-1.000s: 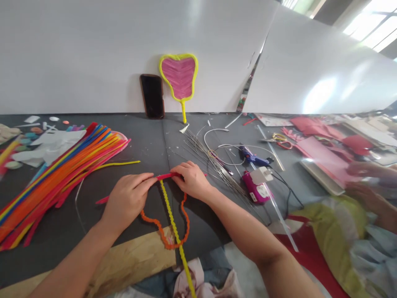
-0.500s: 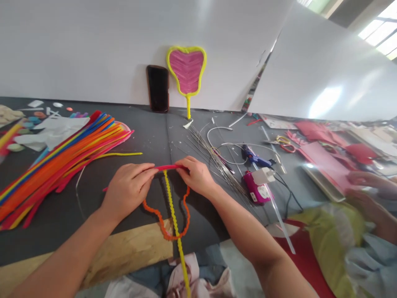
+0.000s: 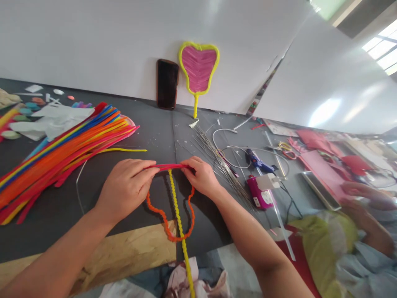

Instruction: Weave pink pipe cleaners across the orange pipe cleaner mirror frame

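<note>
Near the front edge of the tabletop, the left hand and right hand each pinch a red pipe cleaner, held level between them. It crosses the top of an orange loop that has a yellow stem running down its middle. A bundle of coloured pipe cleaners lies toward the left edge. Thin wires fan out just beside the right hand.

Just the one feed for me: head cam, facing forward and down across the dark table. Left hand and right hand sit close, near centre (frame's tilted, far edge drops rightward); white board closes the far side.
</note>
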Available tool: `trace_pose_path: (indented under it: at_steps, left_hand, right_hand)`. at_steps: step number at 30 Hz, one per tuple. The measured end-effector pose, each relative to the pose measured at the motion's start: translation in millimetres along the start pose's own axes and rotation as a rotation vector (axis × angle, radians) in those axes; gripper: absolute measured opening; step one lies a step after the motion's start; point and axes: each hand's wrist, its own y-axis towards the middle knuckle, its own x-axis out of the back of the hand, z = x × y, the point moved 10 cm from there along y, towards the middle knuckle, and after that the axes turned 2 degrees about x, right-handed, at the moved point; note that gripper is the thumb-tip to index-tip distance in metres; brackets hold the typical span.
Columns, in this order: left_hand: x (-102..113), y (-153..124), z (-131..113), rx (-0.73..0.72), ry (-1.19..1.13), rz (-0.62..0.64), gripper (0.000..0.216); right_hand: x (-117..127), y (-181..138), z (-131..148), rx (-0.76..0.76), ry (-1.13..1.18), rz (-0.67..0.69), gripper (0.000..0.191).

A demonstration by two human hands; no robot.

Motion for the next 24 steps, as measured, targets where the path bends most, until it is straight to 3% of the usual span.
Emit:
trace_pose_path:
  at_steps: [16,24]
  left_hand:
    - [-1.1,-1.5,4.4,0.003,-0.013,-0.006,0.023]
    - [2.6,1.7,27.0,0.135,-0.019,-0.045,0.017]
  right_hand:
    - [4.0,0.9,-2.4,-0.003,-0.010,-0.019,0.017]
    - [7.8,1.5,-4.7,-0.015,-0.017,-0.036,0.018]
